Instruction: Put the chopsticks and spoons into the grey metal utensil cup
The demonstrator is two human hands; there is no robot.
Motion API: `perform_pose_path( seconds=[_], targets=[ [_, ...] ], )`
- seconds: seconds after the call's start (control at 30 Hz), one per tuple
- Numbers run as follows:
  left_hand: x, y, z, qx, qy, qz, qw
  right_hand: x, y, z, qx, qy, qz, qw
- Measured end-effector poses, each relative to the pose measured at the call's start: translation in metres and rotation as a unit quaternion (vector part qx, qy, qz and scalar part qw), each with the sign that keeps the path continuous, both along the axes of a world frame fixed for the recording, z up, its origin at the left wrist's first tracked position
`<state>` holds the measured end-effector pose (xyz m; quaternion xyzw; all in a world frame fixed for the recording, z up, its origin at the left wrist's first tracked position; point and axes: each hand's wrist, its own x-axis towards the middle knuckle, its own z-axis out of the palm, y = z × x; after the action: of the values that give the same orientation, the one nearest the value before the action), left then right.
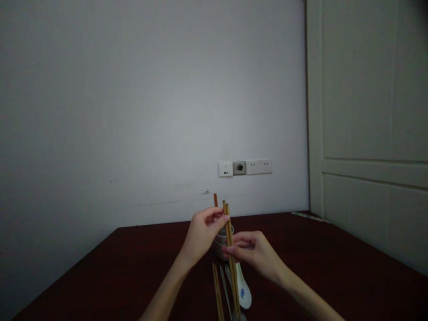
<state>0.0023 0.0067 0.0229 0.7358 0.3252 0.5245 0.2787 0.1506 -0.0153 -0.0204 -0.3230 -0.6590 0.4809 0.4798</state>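
My left hand (202, 234) pinches a pair of wooden chopsticks (233, 276) near their upper ends. Lower down, the fingers of my right hand (256, 252) close on the same pair, which stands nearly upright. Behind the hands is a light-coloured cup (219, 249), partly covered by them. An orange-brown stick (215, 199) rises behind my left fingers; its lower part is hidden. On the table below lie more wooden chopsticks (217, 290), a thin metal utensil (225, 285) and a white spoon (245, 299) with a blue pattern.
The dark red table (133, 267) reaches back to a pale wall (150, 111). Sockets and switch plates (259, 166) are set in the wall. A light panelled door (368, 111) stands at the right, and a flat printed strip (309, 217) lies at the table's back right edge.
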Motion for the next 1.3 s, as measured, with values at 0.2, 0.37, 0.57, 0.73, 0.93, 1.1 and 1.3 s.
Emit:
perform_pose_path(
  seconds=[0.2, 0.37, 0.57, 0.73, 0.93, 1.1, 1.3],
  targets=[
    [-0.0032, 0.0038, 0.0011, -0.043, -0.029, 0.0, 0.999, -0.0008, -0.0044, 0.0033, -0.007, 0.002, 0.014, 1.0],
    [-0.0004, 0.0004, 0.0016, -0.048, -0.04, -0.011, 0.998, 0.0006, -0.0025, 0.0017, -0.007, 0.012, 0.027, 1.0],
    [0.0006, -0.0026, 0.0032, -0.058, -0.046, -0.009, 0.997, -0.0006, -0.0026, 0.0014, -0.008, 0.019, 0.033, 0.999],
    [-0.0004, -0.0032, 0.002, -0.047, -0.038, -0.006, 0.998, -0.0024, -0.0038, 0.0029, -0.011, 0.027, 0.031, 0.999],
    [-0.0008, -0.0037, -0.0017, -0.042, -0.037, 0.001, 0.998, -0.002, -0.0021, -0.0004, -0.013, 0.03, 0.029, 0.999],
    [-0.0007, -0.0028, -0.0036, -0.033, -0.038, 0.004, 0.999, -0.0024, -0.0018, -0.0009, -0.014, 0.035, 0.03, 0.999],
    [-0.0004, -0.0036, -0.0027, -0.036, -0.041, 0.005, 0.998, -0.0029, -0.0029, 0.0005, -0.017, 0.035, 0.032, 0.999]
  ],
)
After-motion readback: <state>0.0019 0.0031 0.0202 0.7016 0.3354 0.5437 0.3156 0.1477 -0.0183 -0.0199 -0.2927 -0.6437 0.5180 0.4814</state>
